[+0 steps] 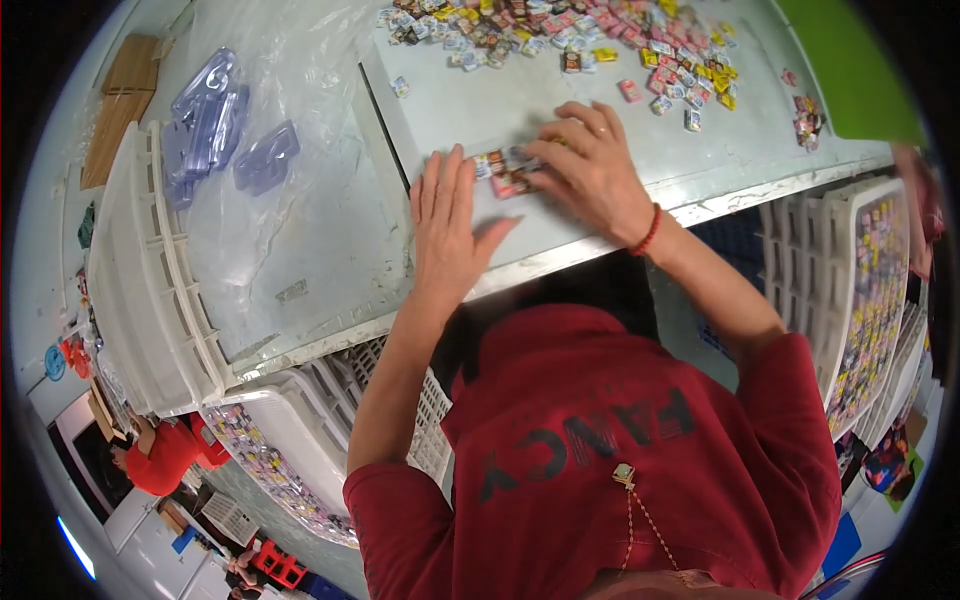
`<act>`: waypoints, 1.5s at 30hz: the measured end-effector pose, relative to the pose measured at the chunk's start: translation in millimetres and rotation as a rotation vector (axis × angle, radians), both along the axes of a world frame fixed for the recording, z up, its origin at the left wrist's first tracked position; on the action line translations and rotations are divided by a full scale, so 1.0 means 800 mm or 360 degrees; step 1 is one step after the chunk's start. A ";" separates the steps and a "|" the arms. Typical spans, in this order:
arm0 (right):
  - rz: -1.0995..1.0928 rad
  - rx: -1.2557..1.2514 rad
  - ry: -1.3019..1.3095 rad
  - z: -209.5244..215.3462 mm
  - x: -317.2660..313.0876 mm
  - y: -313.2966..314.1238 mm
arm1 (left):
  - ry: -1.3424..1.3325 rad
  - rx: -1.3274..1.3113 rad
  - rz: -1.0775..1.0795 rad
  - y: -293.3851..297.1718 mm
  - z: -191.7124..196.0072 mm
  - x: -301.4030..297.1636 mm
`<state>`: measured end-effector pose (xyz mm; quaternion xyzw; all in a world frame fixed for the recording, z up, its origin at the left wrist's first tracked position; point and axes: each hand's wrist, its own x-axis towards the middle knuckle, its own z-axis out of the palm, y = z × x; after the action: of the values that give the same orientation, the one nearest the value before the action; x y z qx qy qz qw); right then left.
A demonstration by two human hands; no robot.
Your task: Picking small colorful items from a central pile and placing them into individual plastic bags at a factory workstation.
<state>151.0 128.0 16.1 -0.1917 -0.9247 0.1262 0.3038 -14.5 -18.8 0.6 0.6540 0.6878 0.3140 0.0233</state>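
Note:
My left hand (pixel 445 220) lies flat on the pale tabletop, fingers stretched out together and thumb apart. Its fingertips are beside a short block of small printed pieces (pixel 512 178), brown, pink and white, laid edge to edge. Over the right part of that block bends my right hand (pixel 592 172), fingers curved and apart, their tips touching the pieces; its thumb is partly hidden. A red bracelet (pixel 647 230) circles the right wrist. Farther away, a loose heap of similar pieces (pixel 575 40) in pink, yellow, white and brown spreads over the table.
At the left, clear plastic trays (pixel 210 125) lie on a plastic sheet (pixel 290 60). White crates (pixel 150 270) stand against the table's left side; racks of filled trays (pixel 868 290) stand at right. A green panel (pixel 850 75) borders the far right. A person in red (pixel 165 455) is at lower left.

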 end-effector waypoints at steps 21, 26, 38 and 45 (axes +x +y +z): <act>0.0450 0.0587 -0.0339 0.017 -0.043 0.007 | 0.0187 -0.0162 -0.0017 0.009 -0.006 0.008; 0.0560 0.0657 -0.0517 0.019 -0.047 0.004 | 0.0182 -0.0209 -0.0002 0.010 -0.005 0.009; 0.0349 0.0178 -0.0612 0.005 -0.059 0.026 | 0.0201 -0.0157 -0.0003 0.011 -0.005 0.009; 0.0243 0.0154 -0.0420 -0.008 -0.051 0.013 | 0.0213 -0.0165 0.0009 0.011 -0.009 0.012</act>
<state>110.2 138.0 9.9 -0.1208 -0.9735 0.0779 0.1780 -4.9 -10.0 -6.6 0.6695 0.7050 0.2337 0.0101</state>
